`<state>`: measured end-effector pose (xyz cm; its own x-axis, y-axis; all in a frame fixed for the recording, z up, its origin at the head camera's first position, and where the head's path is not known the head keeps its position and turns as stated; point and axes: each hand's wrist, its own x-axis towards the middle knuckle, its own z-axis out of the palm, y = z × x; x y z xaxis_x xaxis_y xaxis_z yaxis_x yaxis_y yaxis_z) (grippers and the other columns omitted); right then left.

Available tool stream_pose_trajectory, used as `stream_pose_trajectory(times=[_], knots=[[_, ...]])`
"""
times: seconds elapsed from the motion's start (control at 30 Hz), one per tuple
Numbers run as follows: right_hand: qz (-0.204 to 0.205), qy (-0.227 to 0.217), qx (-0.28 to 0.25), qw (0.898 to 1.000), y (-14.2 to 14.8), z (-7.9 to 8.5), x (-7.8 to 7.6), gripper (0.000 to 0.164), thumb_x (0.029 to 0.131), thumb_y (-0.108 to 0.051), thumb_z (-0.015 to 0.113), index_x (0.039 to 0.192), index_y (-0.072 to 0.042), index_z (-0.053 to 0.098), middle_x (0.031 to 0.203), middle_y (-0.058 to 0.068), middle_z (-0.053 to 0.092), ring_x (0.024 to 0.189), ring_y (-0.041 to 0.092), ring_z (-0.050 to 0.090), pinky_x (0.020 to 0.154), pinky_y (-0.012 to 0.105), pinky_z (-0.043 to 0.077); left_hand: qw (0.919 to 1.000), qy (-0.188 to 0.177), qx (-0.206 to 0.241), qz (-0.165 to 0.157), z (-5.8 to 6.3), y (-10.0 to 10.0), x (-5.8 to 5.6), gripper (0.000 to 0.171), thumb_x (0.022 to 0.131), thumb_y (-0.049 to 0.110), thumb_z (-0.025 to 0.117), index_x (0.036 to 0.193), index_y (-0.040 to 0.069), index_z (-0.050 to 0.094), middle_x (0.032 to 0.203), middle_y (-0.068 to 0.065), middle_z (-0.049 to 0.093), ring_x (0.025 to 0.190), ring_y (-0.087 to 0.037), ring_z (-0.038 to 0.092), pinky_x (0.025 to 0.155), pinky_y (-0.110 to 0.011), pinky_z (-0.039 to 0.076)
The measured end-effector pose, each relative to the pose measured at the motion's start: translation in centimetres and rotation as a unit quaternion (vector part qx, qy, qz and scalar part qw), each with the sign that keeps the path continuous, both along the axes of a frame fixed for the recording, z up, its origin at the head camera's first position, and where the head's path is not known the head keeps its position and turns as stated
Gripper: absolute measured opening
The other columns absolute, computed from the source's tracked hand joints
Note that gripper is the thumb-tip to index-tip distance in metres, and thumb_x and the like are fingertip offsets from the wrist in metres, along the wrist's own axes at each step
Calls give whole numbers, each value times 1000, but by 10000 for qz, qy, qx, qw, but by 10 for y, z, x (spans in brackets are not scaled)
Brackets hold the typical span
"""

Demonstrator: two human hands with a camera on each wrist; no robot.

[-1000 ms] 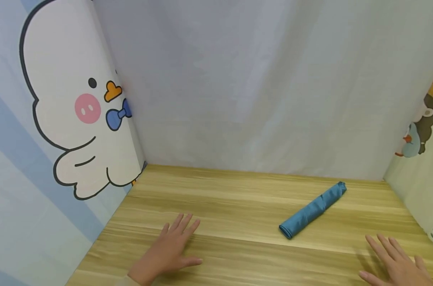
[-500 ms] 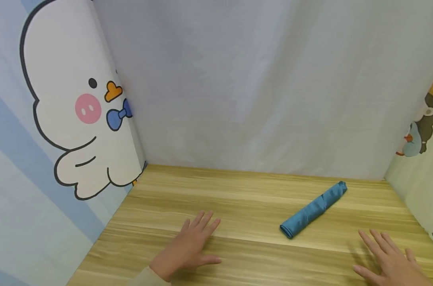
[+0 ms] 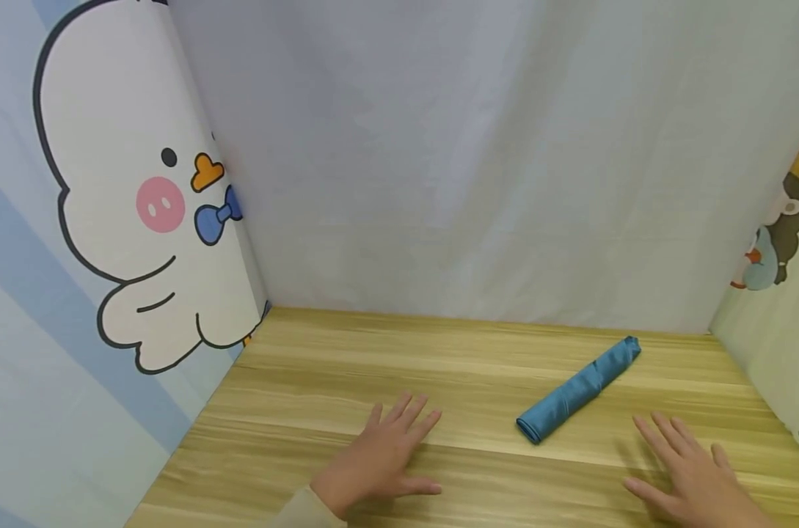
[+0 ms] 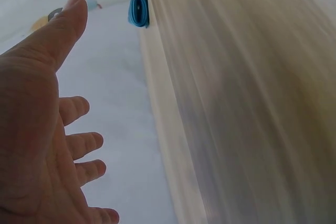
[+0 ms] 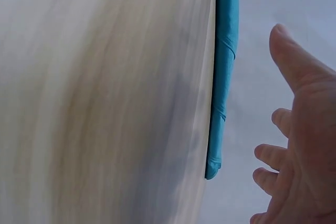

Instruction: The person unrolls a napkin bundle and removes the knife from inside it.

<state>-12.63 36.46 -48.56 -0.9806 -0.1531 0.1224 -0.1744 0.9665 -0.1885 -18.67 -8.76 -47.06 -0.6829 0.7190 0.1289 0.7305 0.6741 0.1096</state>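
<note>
On the right half of the wooden table lies a rolled-up teal cloth [image 3: 577, 390], slanting from near left to far right. It looks smooth and slightly shiny, with its coiled end toward the left hand. My left hand [image 3: 384, 455], fingers spread and palm down, is over the table to the left of the roll. My right hand [image 3: 690, 473] hovers to the right of the roll's near end, fingers spread, a shadow beneath it. Neither hand touches the cloth. In the right wrist view the teal roll [image 5: 224, 77] shows lengthwise beyond the thumb; the left wrist view shows its coiled end [image 4: 139, 11].
A pale curtain [image 3: 465, 161] hangs along the table's back edge. At the left stands a sheet printed with a white cartoon bird [image 3: 122, 132]. Another printed sheet [image 3: 769, 330] borders the right side. The wooden tabletop [image 3: 346, 348] reaches back to the curtain.
My left hand has moved right, toward the roll. My right hand has shifted left and slightly farther in, also closer to it. The cloth roll has stayed in place.
</note>
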Motion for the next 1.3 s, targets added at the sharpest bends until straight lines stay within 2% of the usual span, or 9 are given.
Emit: stream_pose_trajectory(times=[0.2,0.43,0.7,0.9,1.03,1.3], knots=[[103,45,-256,9996,-8,1,-6,92,83,-58,67,153,-13,27,144,31,37,130,54,31,82,83,19,9994,242,-168,-183,4,22,-3,98,80,79,45,154,17,26,157,-13,21,141,-38,25,95,-69,35],[34,-273,-541,9982,-10,1,-17,88,88,-56,61,150,-2,30,144,33,34,129,55,30,84,82,18,9977,289,-446,-415,7,52,-5,97,80,82,39,154,20,25,159,-8,20,143,-31,22,99,-65,35],[179,-197,-894,9956,-12,-1,-41,84,91,-51,61,151,-1,28,146,33,30,131,55,27,85,81,18,9955,169,-684,-638,7,84,-8,94,82,81,38,155,23,23,160,-3,17,145,-24,18,106,-57,32],[198,-274,-1036,9940,-16,1,-64,82,94,-49,57,150,2,26,147,34,26,131,54,26,87,80,18,9917,281,-963,-805,9,111,-11,92,83,81,32,155,25,22,159,-1,19,145,-21,17,107,-54,32],[200,-385,-992,9941,-18,-1,-79,81,96,-50,53,150,4,25,147,36,25,130,56,26,88,80,19,9872,348,-1295,-859,9,126,-12,92,81,82,31,155,27,22,158,1,20,145,-20,19,107,-51,34],[90,-584,-937,9938,-19,-2,-106,86,97,-54,48,149,8,21,147,40,15,129,62,18,91,81,12,9760,-28,-2062,-694,11,155,-12,95,78,85,26,156,32,9,161,6,6,147,-16,6,112,-46,26]])
